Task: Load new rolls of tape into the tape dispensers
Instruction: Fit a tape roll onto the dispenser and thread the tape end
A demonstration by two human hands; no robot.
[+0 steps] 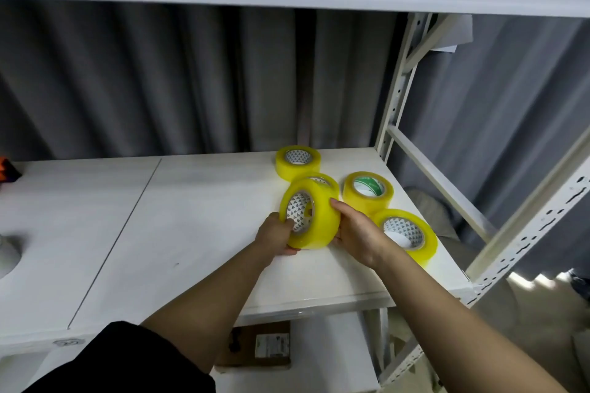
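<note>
At the far left edge of the white shelf sits a small orange and black object, mostly cut off, and below it a rounded grey shape that is too cropped to identify. The shelf board is matte and pale, split by a thin dark seam running diagonally toward the front.

Moving right, the left hand grasps the held tape roll, fingers hooked into its patterned cardboard core with the thumb under the rim. The roll is glossy, translucent yellow, tipped up on edge above the shelf. The right hand presses against the roll's outer band, fingers curled round its far side.

Directly behind it, a second roll lies flat, largely hidden. Further back lies the rear roll, flat, its core printed with small triangles. To the right stands a roll with a green-and-white core, and nearest the shelf's right edge lies the front roll, partly covered by the right wrist.

A perforated cream metal upright frames the right side, with pleated grey curtain behind. Below the shelf sits a brown cardboard box.
</note>
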